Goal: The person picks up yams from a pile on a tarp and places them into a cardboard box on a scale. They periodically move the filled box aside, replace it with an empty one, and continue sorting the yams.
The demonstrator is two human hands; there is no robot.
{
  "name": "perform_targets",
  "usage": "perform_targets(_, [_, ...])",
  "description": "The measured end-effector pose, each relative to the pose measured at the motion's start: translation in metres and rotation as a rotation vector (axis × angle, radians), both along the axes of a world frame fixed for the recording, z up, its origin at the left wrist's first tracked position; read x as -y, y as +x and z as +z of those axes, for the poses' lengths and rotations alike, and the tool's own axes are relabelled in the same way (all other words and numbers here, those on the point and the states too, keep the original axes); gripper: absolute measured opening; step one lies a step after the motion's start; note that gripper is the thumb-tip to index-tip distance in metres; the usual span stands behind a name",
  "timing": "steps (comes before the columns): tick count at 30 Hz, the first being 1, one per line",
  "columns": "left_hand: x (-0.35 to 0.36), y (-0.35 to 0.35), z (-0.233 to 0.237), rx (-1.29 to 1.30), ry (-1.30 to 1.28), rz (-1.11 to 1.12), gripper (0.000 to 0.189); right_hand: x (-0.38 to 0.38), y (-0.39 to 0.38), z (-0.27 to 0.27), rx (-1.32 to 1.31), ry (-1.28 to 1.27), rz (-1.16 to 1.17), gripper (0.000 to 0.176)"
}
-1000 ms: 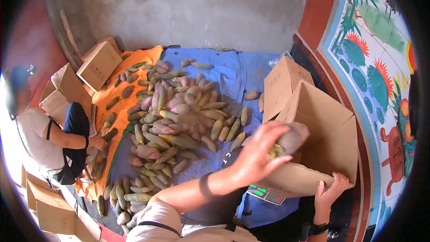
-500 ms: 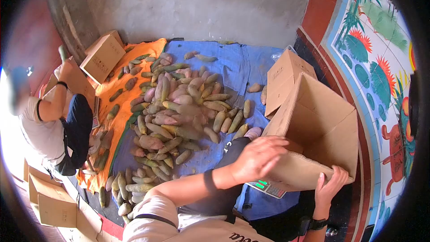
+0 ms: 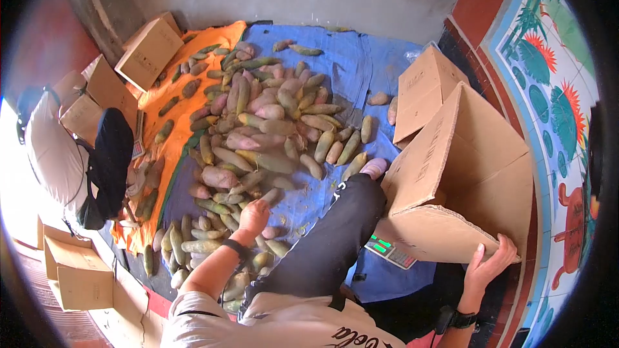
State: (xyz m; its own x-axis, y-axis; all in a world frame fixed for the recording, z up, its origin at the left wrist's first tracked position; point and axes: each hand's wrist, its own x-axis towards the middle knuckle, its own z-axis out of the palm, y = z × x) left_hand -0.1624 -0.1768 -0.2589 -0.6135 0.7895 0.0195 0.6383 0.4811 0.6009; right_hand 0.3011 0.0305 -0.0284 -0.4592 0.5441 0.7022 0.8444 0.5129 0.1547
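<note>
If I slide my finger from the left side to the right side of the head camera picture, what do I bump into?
person in white → orange cloth → left hand, down on the vegetable pile → black trouser leg → cardboard box → painted wall

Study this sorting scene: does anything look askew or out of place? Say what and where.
The large cardboard box on the right sits tilted, a scale poking out beneath it; the right hand rests on its lower flap. Two tubers lie apart from the pile, near the blue tarp's far edge.
</note>
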Motion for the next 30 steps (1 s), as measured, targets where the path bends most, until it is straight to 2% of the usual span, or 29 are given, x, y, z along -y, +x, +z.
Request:
perform_targets(2, [0.028,-0.007,-0.035,0.006,-0.224,-0.005,0.019,-0.002,0.003,-0.001,-0.001,0.015,-0.013,0.04])
perform_targets(3, [0.04,-0.008,-0.053,0.019,-0.235,-0.005,0.019,-0.002,0.006,-0.003,0.009,0.017,-0.012,0.041])
perform_targets(5, [0.063,-0.01,-0.092,0.145,-0.553,0.016,0.026,-0.002,0.006,-0.002,0.012,-0.007,-0.023,0.041])
perform_targets(6, [0.075,-0.01,-0.117,0.156,-0.565,0.014,0.026,-0.001,0.006,-0.001,0.005,-0.025,-0.034,0.041])
perform_targets(8, [0.093,-0.008,-0.154,0.059,-0.845,-0.192,0.03,0.0,0.007,-0.002,0.016,-0.034,-0.035,0.041])
perform_targets(10, [0.106,-0.002,-0.175,0.098,-0.869,-0.201,0.03,0.0,0.008,-0.001,0.031,-0.041,-0.036,0.041])
perform_targets(12, [0.089,0.01,-0.127,0.229,-0.825,-0.179,0.034,0.0,0.008,0.0,0.043,-0.025,-0.069,0.041])
perform_targets(14, [0.081,0.015,-0.12,0.326,-0.847,-0.157,0.044,0.001,0.008,0.0,0.051,-0.028,-0.077,0.04])
perform_targets(17, [0.071,0.019,-0.131,0.312,-0.836,-0.136,0.06,0.001,0.011,0.0,0.059,-0.043,-0.097,0.038])
perform_targets(22, [0.042,0.024,-0.12,0.279,-0.838,-0.122,0.061,0.001,0.009,0.003,0.082,-0.06,-0.134,0.039])
perform_targets(24, [0.035,0.025,-0.127,0.249,-0.799,-0.163,0.062,0.002,0.008,0.003,0.027,-0.069,-0.128,0.046])
perform_targets(28, [0.02,0.025,-0.145,0.128,-0.757,-0.213,0.059,0.0,0.016,0.002,0.039,-0.06,-0.131,0.047])
perform_targets(30, [0.01,0.025,-0.145,0.113,-0.913,-0.204,0.053,-0.001,0.017,0.001,0.063,-0.039,-0.15,0.049])
